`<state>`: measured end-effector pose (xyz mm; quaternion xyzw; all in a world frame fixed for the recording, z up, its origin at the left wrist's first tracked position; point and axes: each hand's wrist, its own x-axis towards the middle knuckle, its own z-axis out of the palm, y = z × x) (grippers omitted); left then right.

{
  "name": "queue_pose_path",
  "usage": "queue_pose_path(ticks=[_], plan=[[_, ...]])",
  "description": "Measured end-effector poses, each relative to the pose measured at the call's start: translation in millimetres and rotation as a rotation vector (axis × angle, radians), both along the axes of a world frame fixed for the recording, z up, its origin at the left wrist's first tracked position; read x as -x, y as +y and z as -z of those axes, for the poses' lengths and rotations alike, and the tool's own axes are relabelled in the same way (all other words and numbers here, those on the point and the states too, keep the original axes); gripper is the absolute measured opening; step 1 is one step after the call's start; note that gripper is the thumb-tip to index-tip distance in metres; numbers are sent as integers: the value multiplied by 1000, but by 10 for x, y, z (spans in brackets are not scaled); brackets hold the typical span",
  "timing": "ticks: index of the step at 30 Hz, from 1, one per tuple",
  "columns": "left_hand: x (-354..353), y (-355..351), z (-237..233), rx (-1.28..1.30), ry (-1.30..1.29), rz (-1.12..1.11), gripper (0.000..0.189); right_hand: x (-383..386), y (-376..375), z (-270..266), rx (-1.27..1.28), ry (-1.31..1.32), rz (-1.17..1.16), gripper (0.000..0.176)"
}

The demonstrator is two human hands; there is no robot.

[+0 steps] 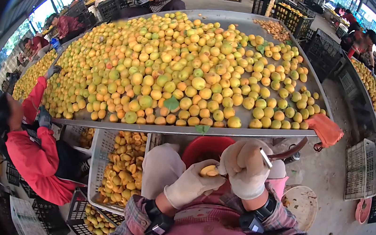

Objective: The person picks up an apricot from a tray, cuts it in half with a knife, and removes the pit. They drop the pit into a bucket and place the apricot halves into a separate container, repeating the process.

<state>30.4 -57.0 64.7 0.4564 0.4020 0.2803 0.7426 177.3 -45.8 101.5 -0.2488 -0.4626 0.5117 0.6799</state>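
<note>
My left hand [193, 185], in a pale work glove, holds a cut-looking apricot [210, 171] between thumb and fingers, its orange side showing. Close beside it, my gloved right hand [244, 168] is closed round a slim tool [266, 159]; only its shiny metal end sticks out, and the rest is hidden in the fist. Both hands are above my lap, with a red bucket [203, 149] just beyond them, partly under the table edge. In front, a metal-rimmed table [186, 131] bears a wide heap of yellow-orange apricots [157, 66].
At left, a white crate [96, 172] holds apricot halves [121, 170], near a person in red [40, 155]. An orange cloth [324, 130] hangs on the table corner. A pale round tub [300, 206] stands at right. Others sit by tables farther off.
</note>
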Motion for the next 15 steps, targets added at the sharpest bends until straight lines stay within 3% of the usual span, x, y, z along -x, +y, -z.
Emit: queue_pose_path(ticks=[1,2,3,4,5,6,7,9,11,13,15], plan=[[-22,-20,1,14,10,-18,28,-22,2,47,11,5,-41,44],[-44,-33,-1,20,17,-33,28,-33,-4,383,-35,-305,168,33],[-32,-43,8,6,-19,-16,29,-46,-34,451,195,126,-47,20],[-24,-51,51,-25,6,-5,29,-18,-17,718,442,257,-105,10],[-24,-48,113,-62,28,8,29,-84,-33,756,258,198,-231,3],[-17,-42,184,-109,40,16,28,-167,22,729,78,127,-353,14],[-15,-41,242,-148,53,20,27,-110,10,394,106,-224,-100,7],[-29,-62,228,-140,97,5,25,-146,-11,101,426,-223,-280,13],[-13,-65,306,-227,161,72,23,-139,46,134,400,-420,-377,23],[-26,-64,329,-179,56,54,21,-119,58,201,332,-388,-377,27],[14,-57,333,-65,54,91,20,-80,112,406,387,-242,-312,14]])
